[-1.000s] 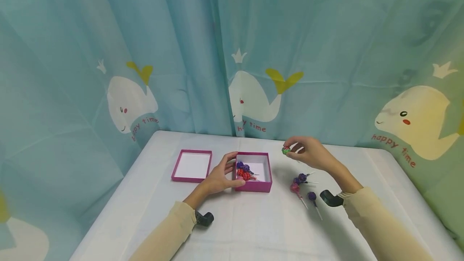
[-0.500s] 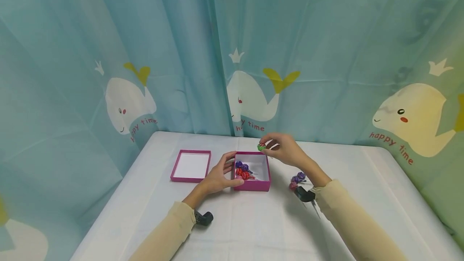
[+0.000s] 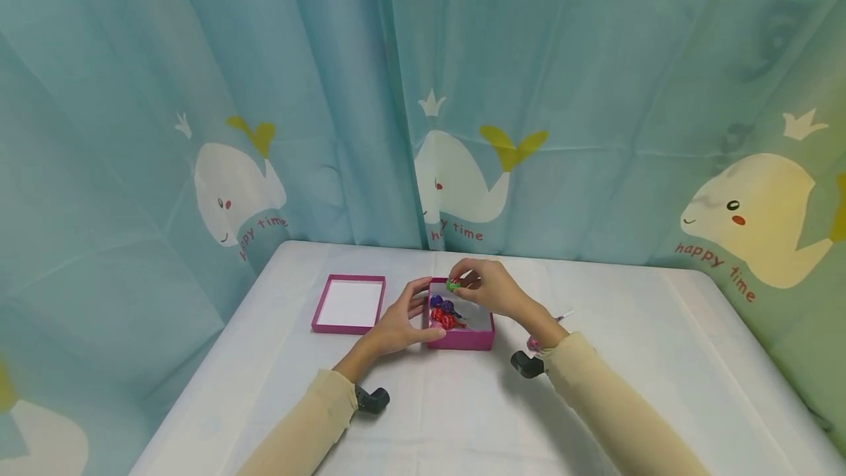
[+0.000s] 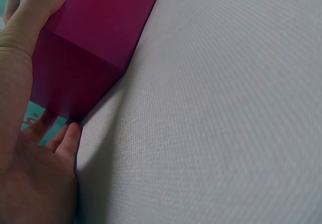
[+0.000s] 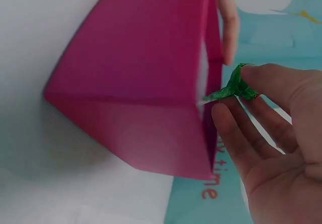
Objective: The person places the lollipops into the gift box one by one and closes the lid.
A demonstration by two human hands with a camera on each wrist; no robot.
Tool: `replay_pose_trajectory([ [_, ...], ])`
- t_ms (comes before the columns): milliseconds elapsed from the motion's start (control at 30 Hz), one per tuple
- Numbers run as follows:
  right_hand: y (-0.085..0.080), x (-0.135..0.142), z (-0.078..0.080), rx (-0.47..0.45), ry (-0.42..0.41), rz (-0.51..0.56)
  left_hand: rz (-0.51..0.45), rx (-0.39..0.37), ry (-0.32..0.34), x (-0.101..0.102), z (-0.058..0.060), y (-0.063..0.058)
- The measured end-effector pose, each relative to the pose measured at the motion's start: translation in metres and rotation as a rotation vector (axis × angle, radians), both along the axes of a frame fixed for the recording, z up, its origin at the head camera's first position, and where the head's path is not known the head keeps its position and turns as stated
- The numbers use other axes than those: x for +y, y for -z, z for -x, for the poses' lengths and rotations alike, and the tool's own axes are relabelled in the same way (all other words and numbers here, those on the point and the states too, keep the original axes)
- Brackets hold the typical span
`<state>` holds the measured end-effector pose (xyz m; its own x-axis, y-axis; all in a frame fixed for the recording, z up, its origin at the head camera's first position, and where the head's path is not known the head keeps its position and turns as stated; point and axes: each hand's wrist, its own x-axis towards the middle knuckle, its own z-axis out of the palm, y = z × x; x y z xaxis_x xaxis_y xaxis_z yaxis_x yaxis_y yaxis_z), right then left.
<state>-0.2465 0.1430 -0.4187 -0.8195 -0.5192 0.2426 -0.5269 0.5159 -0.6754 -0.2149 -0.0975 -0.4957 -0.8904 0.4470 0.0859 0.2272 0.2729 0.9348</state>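
A pale blue-green fabric curtain (image 3: pixel 595 35), printed with white whales, crowns and "happy time", hangs behind and beside a tabletop (image 3: pixel 423 417) covered in white woven cloth. Two beige sleeves (image 3: pixel 621 402) reach in from the near edge; the right wrist and cuff cross in front of what lies right of the box and partly hide it. The box (image 3: pixel 463 340), magenta, square and open-topped with a white inside, sits near the middle of the tabletop. Just left of it lies a shallow square lid (image 3: pixel 352 303), magenta-rimmed and white within.

The left hand (image 3: pixel 399 323) grips the box's left side, thumb on the front wall, fingers curved along the side. The right hand (image 3: pixel 492 289) pinches a round green-wrapped lollipop (image 3: pixel 452 285) over the far part of the opening. A black device (image 3: pixel 526 365) juts from each wrist.

Inside the box, towards its left wall, are purple-wrapped lollipops (image 3: pixel 448 306) and red-wrapped lollipops (image 3: pixel 441 319). A pink-wrapped lollipop (image 3: pixel 533 344) and a thin white stick (image 3: pixel 565 315) show around the right wrist.

Only the head view shows these contents; in both wrist views the box's walls block them. The right wrist view adds the green wrapper's twisted tail and pale stick, pointing at the box's mouth. The left wrist view gives the thumb pressed to the magenta wall and fingertips by a lower corner.
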Motion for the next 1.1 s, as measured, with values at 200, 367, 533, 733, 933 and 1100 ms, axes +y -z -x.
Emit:
replay_pose_trajectory([
  [200,0.011,-0.009,0.001,-0.021,0.015,-0.035,-0.005,0.0,0.004,0.0,0.0,0.0],
  [367,0.017,-0.014,0.0,-0.036,0.031,-0.045,-0.007,0.0,0.006,0.0,0.0,0.001],
  [533,0.019,-0.019,0.0,-0.038,0.017,-0.043,-0.011,0.003,0.006,0.0,0.0,0.0],
  [733,0.02,-0.023,0.0,-0.042,0.006,-0.06,-0.007,0.007,0.014,0.0,-0.001,-0.001],
  [933,0.022,-0.025,0.003,-0.029,0.005,-0.076,-0.01,0.02,0.019,0.0,0.0,-0.001],
  [1100,0.022,-0.027,0.002,-0.043,0.01,-0.111,-0.007,0.021,0.014,0.0,0.0,-0.001],
])
